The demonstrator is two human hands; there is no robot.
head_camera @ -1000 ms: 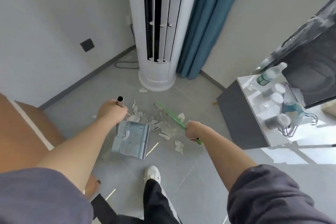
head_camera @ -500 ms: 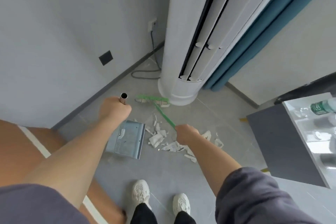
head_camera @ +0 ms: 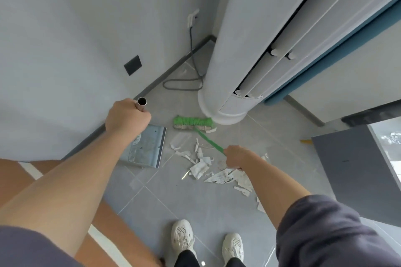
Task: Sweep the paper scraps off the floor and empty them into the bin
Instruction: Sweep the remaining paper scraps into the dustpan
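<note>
Green broom (head_camera: 196, 123) head lay beside air-conditioner base (head_camera: 223, 112), beyond paper scraps (head_camera: 200, 167) on floor (head_camera: 173, 197). Right hand (head_camera: 235, 157) gripped broom stick; left hand (head_camera: 127, 116) clasped dustpan (head_camera: 146, 147) pole. Advice: draw bristles low toward pan lip, keep lip flat on floor.

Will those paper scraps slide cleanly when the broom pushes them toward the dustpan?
Probably not cleanly: the paper scraps look thin and curled, so likely light and floppy. Some may flutter or slip under the broom; flat ones might cling to the smooth floor.
</note>
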